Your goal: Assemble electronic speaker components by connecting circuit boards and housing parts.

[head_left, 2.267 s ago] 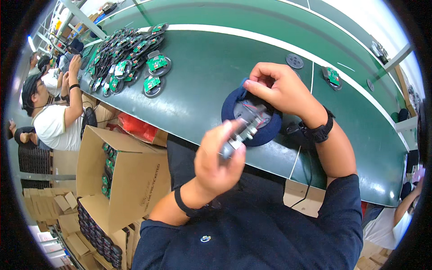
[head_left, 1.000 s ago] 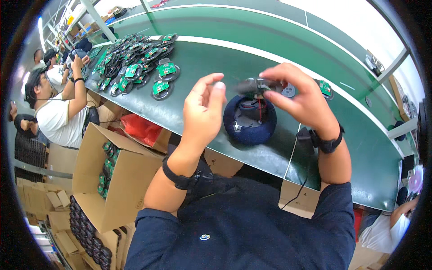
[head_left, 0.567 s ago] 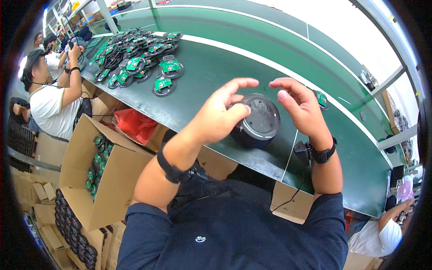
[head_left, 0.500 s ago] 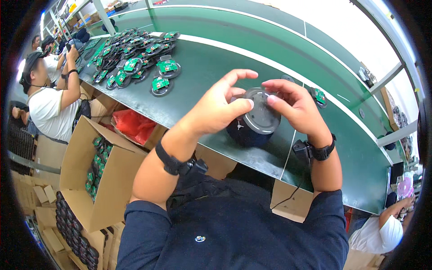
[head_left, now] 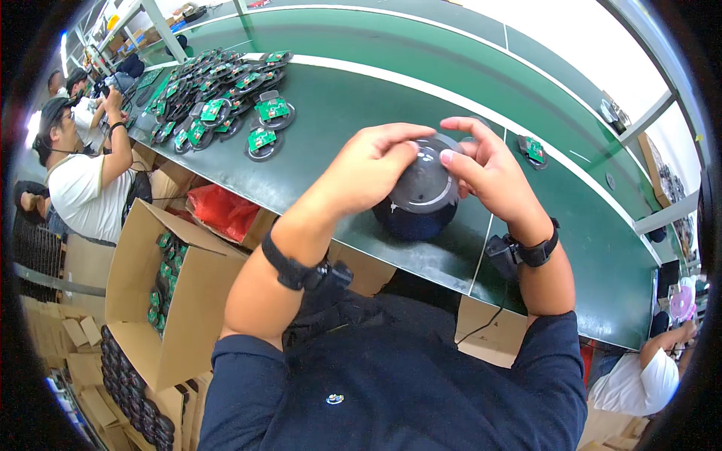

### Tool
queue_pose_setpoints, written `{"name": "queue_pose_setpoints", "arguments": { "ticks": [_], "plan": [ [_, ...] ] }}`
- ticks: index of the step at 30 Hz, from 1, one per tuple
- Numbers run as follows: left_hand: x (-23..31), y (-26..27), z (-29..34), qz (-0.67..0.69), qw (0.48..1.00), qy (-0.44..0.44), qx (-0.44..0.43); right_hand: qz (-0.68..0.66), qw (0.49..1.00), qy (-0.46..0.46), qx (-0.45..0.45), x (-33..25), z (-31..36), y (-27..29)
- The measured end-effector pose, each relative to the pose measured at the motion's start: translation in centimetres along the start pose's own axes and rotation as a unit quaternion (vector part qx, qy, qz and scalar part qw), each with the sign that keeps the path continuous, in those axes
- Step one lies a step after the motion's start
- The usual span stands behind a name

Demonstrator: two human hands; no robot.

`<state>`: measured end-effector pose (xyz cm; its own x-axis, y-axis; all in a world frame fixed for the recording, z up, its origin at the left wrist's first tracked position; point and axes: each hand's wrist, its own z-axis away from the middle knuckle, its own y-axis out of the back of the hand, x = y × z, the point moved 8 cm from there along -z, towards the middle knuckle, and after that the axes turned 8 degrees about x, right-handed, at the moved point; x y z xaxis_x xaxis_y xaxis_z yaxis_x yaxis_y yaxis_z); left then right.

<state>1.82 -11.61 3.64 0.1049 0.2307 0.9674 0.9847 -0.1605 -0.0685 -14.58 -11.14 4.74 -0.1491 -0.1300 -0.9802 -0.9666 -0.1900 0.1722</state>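
A black, rounded housing (head_left: 412, 225) stands on the green bench in front of me, with a smooth dark-grey round cover (head_left: 421, 184) on top. My left hand (head_left: 374, 167) grips the cover's far left rim, thumb bent on top and index finger stretched along the far edge. On the other side, my right hand (head_left: 492, 174) holds the right rim between thumb and curled fingers, its index finger raised. Whether the cover is fastened to the housing I cannot tell. A small white mark shows on the housing's left side.
Many black rings with green circuit boards (head_left: 218, 90) are heaped at the left of the bench (head_left: 338, 98). One more board (head_left: 532, 150) lies to the right. A cardboard box (head_left: 199, 301) with similar boards stands lower left. Co-workers (head_left: 90, 177) sit at both sides.
The cover now appears tilted, its shine shifted toward the near edge. My left thumb has slid toward the far rim, and both hands have shifted slightly.
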Motion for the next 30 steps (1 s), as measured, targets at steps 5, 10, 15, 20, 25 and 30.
{"name": "queue_pose_setpoints", "arguments": {
  "ticks": [5, 10, 15, 20, 25, 30],
  "plan": [
    [0.0, -0.8, -0.7, -0.083, 0.996, 0.021, -0.013, -0.100, 0.989, -0.107, -0.001, 2.9, -0.7, 1.1],
    [-0.9, 0.6, 1.2, -0.042, 0.988, 0.146, -0.027, -0.137, 0.978, -0.159, -0.006, 2.8, -0.6, 0.4],
    [1.7, -0.1, 0.0, -0.120, 0.983, -0.029, -0.134, -0.024, 0.999, -0.018, 0.013, 0.6, -1.7, 1.0],
    [1.7, -1.0, -0.7, -0.169, 0.978, -0.067, -0.101, 0.019, 0.998, -0.038, -0.053, 1.7, -0.2, 0.8],
    [1.6, 0.7, 2.4, -0.187, 0.979, 0.075, -0.002, -0.081, 0.992, -0.098, 0.018, 3.0, 0.5, 1.5],
    [-0.2, -0.1, 3.4, -0.018, 0.996, 0.063, -0.055, -0.110, 0.987, -0.102, -0.066, 2.8, 0.8, 0.1]
  ]
}}
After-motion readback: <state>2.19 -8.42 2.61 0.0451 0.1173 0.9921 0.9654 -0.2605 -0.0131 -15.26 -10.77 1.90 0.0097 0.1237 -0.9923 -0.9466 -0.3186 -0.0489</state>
